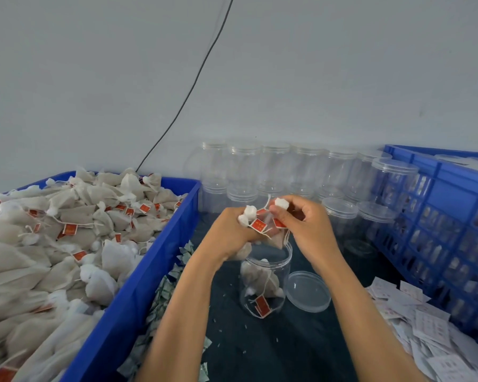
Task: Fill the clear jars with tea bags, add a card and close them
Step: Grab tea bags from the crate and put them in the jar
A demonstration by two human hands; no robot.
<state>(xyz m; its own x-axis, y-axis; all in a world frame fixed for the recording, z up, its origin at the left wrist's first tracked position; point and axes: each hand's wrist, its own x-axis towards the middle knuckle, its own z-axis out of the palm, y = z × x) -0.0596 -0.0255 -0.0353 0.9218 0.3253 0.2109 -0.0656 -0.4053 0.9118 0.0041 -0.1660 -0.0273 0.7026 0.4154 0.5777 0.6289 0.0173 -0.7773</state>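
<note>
An open clear jar stands on the dark table with a few tea bags in its bottom. Its clear lid lies flat just to its right. Directly above the jar's mouth, my left hand grips a bunch of tea bags with red tags. My right hand pinches the white knotted top of one tea bag from that bunch. White cards lie in a loose heap at the right.
A blue bin heaped with tea bags fills the left. Rows of empty lidded jars stand along the back wall. A blue slotted crate holds filled jars at right. Small green-white packets lie beside the bin.
</note>
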